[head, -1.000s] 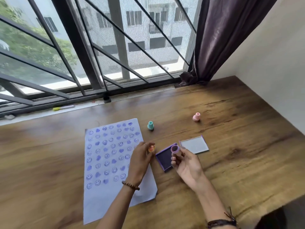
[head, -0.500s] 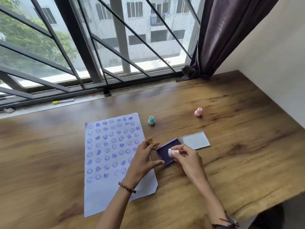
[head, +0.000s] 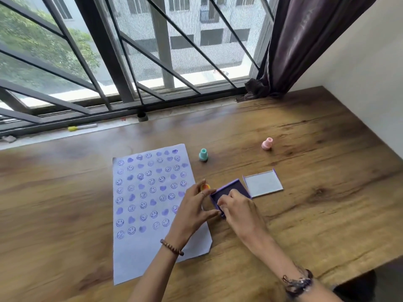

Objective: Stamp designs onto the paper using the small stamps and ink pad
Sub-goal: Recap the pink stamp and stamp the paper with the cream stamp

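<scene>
A white paper [head: 152, 214] covered with purple smileys and hearts lies on the wooden table [head: 305, 203]. The open purple ink pad [head: 231, 191] sits just right of it, its lid [head: 262, 184] beside it. My right hand [head: 237, 211] is curled down over the pad; the small stamp it held a moment ago is hidden under the fingers. My left hand [head: 194, 208] rests against the pad's left edge with an orange stamp [head: 205, 187] between its fingers. A teal stamp [head: 203, 154] and a pink stamp [head: 267, 143] stand farther back.
A barred window runs along the table's far edge, with a yellow-capped pen [head: 81, 127] and a small dark cap [head: 142, 116] on the sill. A dark curtain [head: 294, 51] hangs at the back right. A white wall borders the right side.
My right hand turned the purple stamp face down and lowered it onto the ink pad. My left hand moved right to brace the pad's edge. The camera tilted down slightly.
</scene>
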